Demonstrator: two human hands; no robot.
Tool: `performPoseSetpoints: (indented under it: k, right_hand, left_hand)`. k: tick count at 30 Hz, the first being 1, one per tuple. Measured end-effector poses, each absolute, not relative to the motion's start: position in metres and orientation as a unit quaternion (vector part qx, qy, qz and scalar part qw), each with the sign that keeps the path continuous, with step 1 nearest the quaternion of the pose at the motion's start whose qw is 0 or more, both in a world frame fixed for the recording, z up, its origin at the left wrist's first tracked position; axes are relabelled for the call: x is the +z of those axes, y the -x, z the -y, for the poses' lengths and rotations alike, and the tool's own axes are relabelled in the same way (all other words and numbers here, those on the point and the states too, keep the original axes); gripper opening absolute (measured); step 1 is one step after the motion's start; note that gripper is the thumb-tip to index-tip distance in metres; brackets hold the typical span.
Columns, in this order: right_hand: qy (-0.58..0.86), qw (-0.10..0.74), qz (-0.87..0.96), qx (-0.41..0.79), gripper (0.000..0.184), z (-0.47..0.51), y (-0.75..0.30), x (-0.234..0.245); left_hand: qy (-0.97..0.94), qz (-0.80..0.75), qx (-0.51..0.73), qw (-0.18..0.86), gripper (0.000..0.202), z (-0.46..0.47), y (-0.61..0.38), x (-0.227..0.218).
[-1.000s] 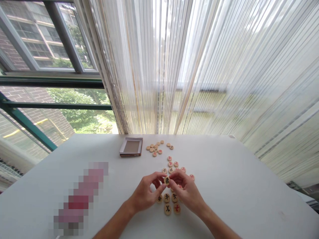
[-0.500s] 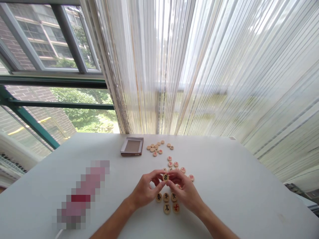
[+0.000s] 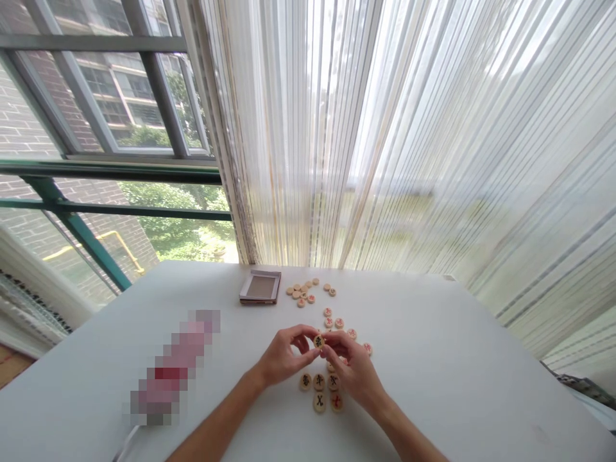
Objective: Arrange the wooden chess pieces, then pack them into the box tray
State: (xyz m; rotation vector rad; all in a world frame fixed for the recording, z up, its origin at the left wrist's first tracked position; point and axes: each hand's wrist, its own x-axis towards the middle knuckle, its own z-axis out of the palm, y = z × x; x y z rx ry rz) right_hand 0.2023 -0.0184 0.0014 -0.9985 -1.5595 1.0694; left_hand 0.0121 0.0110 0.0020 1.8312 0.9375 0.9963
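Note:
A round wooden Chinese chess piece with a black character faces me, raised above the table. My left hand pinches it from the left between thumb and fingertips. From the right, my right hand grips the same piece with thumb and fingers. Below the hands lie several flat pieces, among them a black-marked piece and a red-marked piece. Beyond the fingers are several red-marked pieces, one of them a red piece. My hands partly cover some pieces in the middle.
An open shallow box stands at the back of the white table. Beside it lies a loose group of pieces, some blank side up. A pixelated pink object lies at the left. Sheer curtains hang behind the table.
The camera view has shifted slightly, so the box and window sit lower and farther right. Both hands stay on the same piece, whose character now appears at a slightly different angle.

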Motion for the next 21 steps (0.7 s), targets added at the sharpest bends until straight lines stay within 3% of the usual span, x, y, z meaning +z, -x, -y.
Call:
performPoseSetpoints:
  k: [8,15,21]
  right_hand:
    - [0.419,0.513,0.614,0.429,0.021,0.011,-0.214,0.007]
    - [0.457,0.569,0.562,0.389,0.027,-0.003,-0.229,0.006]
    - [0.49,0.59,0.542,0.343,0.032,-0.013,-0.239,0.0]
  left_hand:
    - [-0.741,-0.339,0.348,0.464,0.028,-0.035,-0.029,0.024]
    - [-0.691,-0.337,0.409,0.492,0.044,-0.071,-0.042,0.038]
    - [-0.685,-0.341,0.383,0.517,0.049,-0.095,-0.038,0.047]
